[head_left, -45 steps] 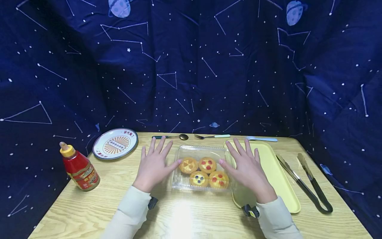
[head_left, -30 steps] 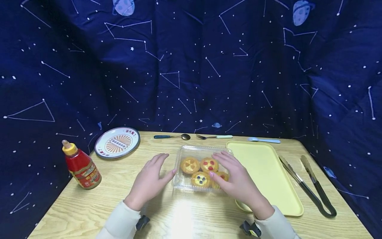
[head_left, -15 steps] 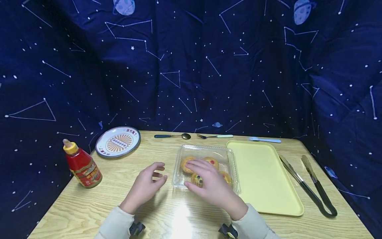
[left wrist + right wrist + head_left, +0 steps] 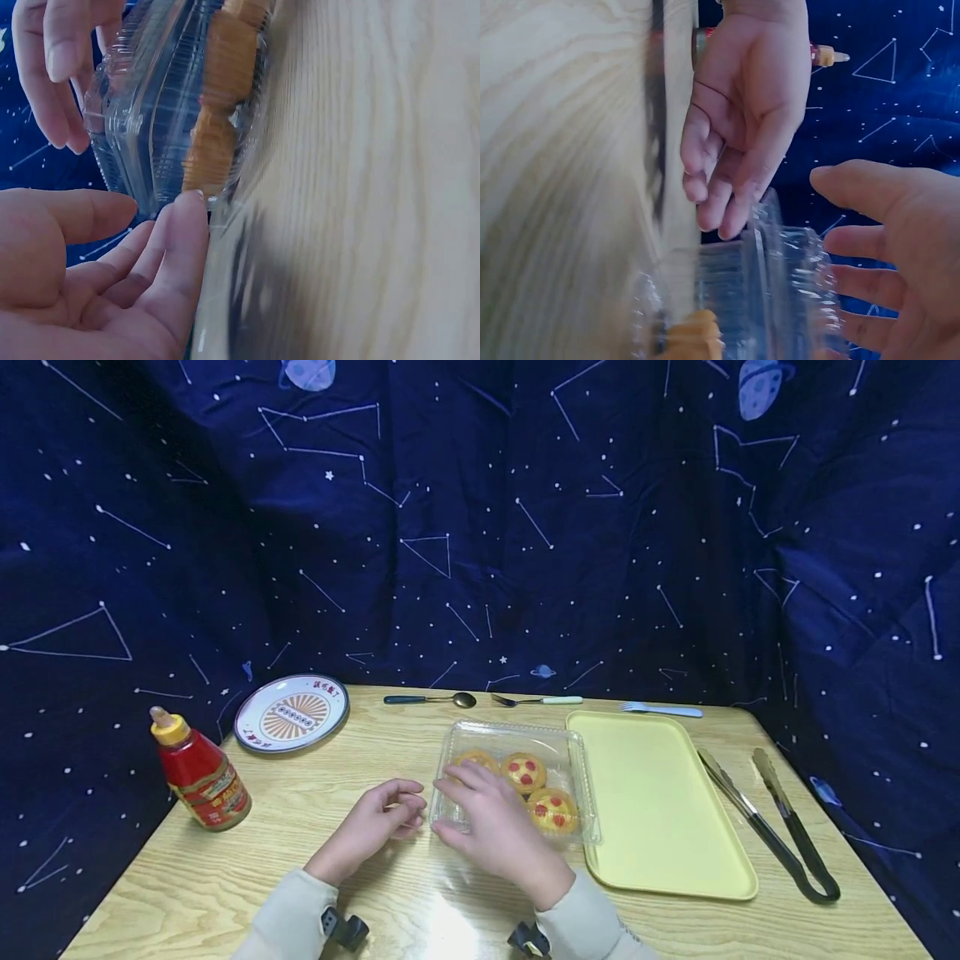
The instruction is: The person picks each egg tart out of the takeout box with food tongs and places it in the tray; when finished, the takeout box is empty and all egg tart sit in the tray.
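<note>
A clear plastic clamshell container [image 4: 564,742] stands closed on the wooden table, with several egg tarts [image 4: 523,772] showing through its lid. My left hand [image 4: 371,823] is at the container's left edge. In the left wrist view, a fingertip of that left hand [image 4: 169,262] meets the container's near corner, while the thumb stays apart. Over the left part of the lid is my right hand [image 4: 491,827], which hides some tarts. Its fingers stay loose beside the ridged lid rim in the right wrist view; whether they touch it I cannot tell.
A yellow tray [image 4: 667,810] adjoins the container's right side, with tongs [image 4: 783,835] beyond it. Along the back lie a spoon [image 4: 431,699], a fork [image 4: 536,700] and a blue fork [image 4: 660,709]. At left stand a plate [image 4: 291,714] and a red squeeze bottle [image 4: 201,772].
Both hands, spread wide over the container's sides earlier, have drawn in and lower. The right hand has moved left across the lid, and the left hand has come to the container's left edge.
</note>
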`<state>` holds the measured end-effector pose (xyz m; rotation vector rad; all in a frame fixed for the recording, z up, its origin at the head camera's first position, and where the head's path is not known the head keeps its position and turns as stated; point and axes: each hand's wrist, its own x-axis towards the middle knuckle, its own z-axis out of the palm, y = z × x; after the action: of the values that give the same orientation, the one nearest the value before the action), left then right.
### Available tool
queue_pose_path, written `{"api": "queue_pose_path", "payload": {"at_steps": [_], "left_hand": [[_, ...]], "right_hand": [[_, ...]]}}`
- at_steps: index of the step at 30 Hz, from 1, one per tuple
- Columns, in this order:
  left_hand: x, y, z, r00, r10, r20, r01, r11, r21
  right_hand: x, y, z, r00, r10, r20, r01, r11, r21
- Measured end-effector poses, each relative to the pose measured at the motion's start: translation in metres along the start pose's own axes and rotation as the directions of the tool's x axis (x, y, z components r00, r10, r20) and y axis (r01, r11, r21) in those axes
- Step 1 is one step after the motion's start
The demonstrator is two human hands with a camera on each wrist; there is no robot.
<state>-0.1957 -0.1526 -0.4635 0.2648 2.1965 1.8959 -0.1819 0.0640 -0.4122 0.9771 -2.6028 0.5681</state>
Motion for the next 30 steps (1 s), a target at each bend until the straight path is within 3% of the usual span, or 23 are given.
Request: {"api": "queue_pose_path", "payload": {"at_steps": [6, 15, 30], "left_hand": [[0.004, -0.007, 0.0, 0.992, -0.048, 0.113, 0.065, 0.987, -0.149], [0.008, -0.015, 0.0, 0.979, -0.065, 0.193, 0.11, 0.966, -0.233], [0.01, -0.015, 0.003, 0.97, -0.042, 0.238, 0.125, 0.93, -0.345]], "right_hand": [[-0.002, -0.004, 0.011, 0.999, 0.038, -0.031, -0.039, 0.999, -0.037], [-0.001, -0.008, 0.019, 0.996, 0.062, -0.058, -0.068, 0.993, -0.096], [-0.001, -0.009, 0.017, 0.992, 0.113, -0.054, -0.12, 0.98, -0.162]]}}
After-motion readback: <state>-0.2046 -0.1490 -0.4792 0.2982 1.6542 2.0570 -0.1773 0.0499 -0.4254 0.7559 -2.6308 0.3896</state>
